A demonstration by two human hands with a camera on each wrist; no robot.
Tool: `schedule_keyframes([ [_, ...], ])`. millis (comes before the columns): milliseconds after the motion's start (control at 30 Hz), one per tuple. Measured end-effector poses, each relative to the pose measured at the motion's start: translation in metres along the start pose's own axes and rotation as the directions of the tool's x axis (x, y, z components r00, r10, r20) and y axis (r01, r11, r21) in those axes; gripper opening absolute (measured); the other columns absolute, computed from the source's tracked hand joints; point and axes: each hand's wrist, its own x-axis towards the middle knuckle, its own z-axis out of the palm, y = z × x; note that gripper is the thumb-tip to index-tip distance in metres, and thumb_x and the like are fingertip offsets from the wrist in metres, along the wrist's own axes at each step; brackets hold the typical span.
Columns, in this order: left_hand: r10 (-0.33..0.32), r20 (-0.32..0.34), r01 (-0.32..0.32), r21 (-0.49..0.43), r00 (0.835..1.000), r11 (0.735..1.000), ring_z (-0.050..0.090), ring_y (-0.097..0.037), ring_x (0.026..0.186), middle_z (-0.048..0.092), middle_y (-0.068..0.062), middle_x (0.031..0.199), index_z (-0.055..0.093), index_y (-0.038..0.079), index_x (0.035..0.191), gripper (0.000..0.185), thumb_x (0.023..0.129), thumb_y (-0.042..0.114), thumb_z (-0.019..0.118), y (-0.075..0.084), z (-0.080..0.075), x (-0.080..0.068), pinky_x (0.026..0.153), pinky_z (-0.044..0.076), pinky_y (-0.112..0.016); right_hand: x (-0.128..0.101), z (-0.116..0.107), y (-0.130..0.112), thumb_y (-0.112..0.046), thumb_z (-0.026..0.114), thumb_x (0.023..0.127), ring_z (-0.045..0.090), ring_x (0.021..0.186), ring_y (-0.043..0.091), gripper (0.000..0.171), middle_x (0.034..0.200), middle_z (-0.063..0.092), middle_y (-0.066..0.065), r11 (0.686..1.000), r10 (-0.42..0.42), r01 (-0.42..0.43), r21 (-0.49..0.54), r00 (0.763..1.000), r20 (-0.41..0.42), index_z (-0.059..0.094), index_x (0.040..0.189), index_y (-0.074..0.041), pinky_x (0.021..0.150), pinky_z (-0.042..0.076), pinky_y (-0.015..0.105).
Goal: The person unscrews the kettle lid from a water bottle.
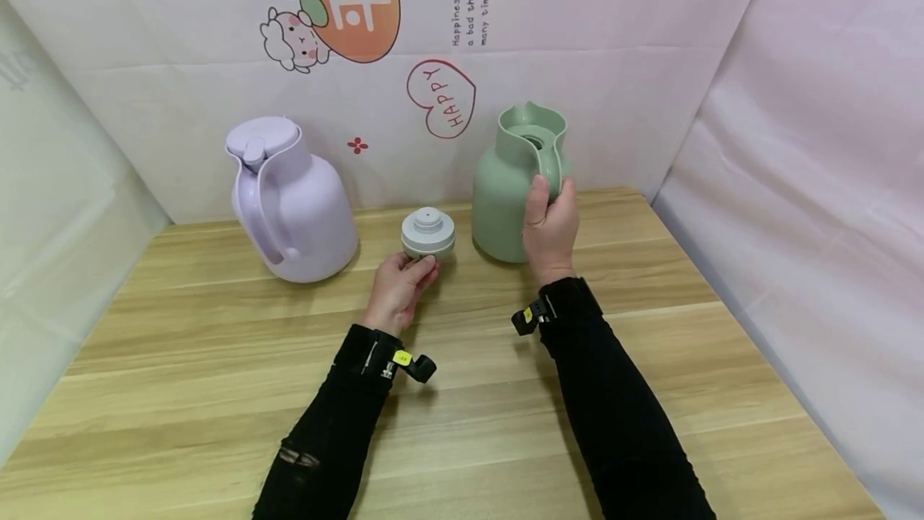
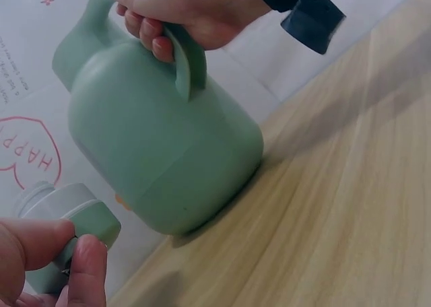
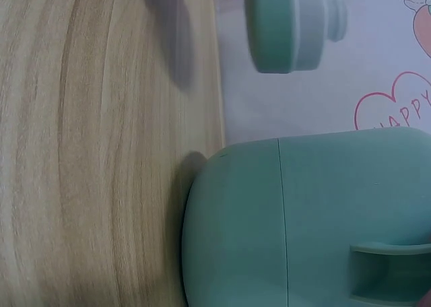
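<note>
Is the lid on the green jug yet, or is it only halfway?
Not on. The green jug stands open on the table, its mouth uncovered. The left hand pinches the lid beside the jug, clear of its mouth. The right hand grips the jug's handle. The purple jug has its lid on, untouched. Whether the lid is going on or just came off, I cannot tell.

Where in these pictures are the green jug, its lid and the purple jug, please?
green jug [image 1: 501, 203]: head view, on the rounded body left of the handle.
lid [image 1: 428, 233]: head view, on the grey cap's side, above the left hand's fingers.
purple jug [image 1: 318, 211]: head view, on the body right of the handle.
</note>
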Motion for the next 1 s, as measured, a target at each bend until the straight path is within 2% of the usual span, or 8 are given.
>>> schedule_keyframes([
  [267,-0.012,-0.035,0.014,0.058,0.999,0.998,0.066,-0.025,0.108,0.062,-0.021,0.127,0.049,-0.013,0.141,0.045,0.099,-0.004,0.065,-0.004,0.002,0.011,0.085,0.058,-0.019,0.0,0.0,-0.001,-0.052,0.041,0.1,0.056,0.089,0.032,0.061,0.091,0.052,0.01,1.0,-0.012,0.012,-0.008,1.0,-0.014,0.051,0.113,0.007,0.08,0.046,0.045],
  [467,-0.023,-0.067,0.03,0.11,0.997,0.993,0.068,-0.021,0.102,0.063,-0.021,0.124,0.051,-0.012,0.141,0.048,0.098,-0.003,0.068,-0.004,0.005,0.015,0.085,0.058,-0.021,-0.001,0.0,0.001,-0.051,0.041,0.101,0.057,0.089,0.034,0.062,0.091,0.053,0.012,1.0,-0.014,0.014,-0.017,1.0,-0.012,0.051,0.114,0.008,0.08,0.047,0.047],
  [667,-0.039,-0.081,0.049,0.133,0.996,0.99,0.066,-0.027,0.111,0.061,-0.023,0.131,0.051,-0.012,0.141,0.048,0.097,-0.003,0.068,-0.007,0.008,0.019,0.089,0.058,-0.024,-0.002,0.0,0.001,-0.051,0.041,0.1,0.057,0.09,0.033,0.062,0.093,0.055,0.013,1.0,-0.011,0.011,-0.014,1.0,-0.009,0.052,0.116,0.008,0.081,0.047,0.047],
  [867,-0.054,-0.102,0.068,0.139,0.993,0.988,0.066,-0.02,0.1,0.06,-0.022,0.129,0.051,-0.012,0.14,0.048,0.097,-0.002,0.069,-0.009,0.01,0.021,0.094,0.058,-0.028,-0.003,-0.001,0.0,-0.05,0.042,0.1,0.056,0.088,0.033,0.061,0.091,0.052,0.012,1.0,-0.015,0.015,-0.008,1.0,-0.006,0.051,0.114,0.008,0.079,0.046,0.047],
  [1000,-0.06,-0.102,0.074,0.138,0.993,0.988,0.066,-0.021,0.102,0.059,-0.022,0.13,0.05,-0.012,0.14,0.048,0.098,-0.001,0.069,-0.01,0.011,0.022,0.094,0.058,-0.028,-0.002,0.0,0.0,-0.05,0.042,0.101,0.056,0.089,0.033,0.06,0.092,0.053,0.011,1.0,-0.021,0.021,-0.012,1.0,-0.005,0.051,0.114,0.008,0.08,0.046,0.046],
])
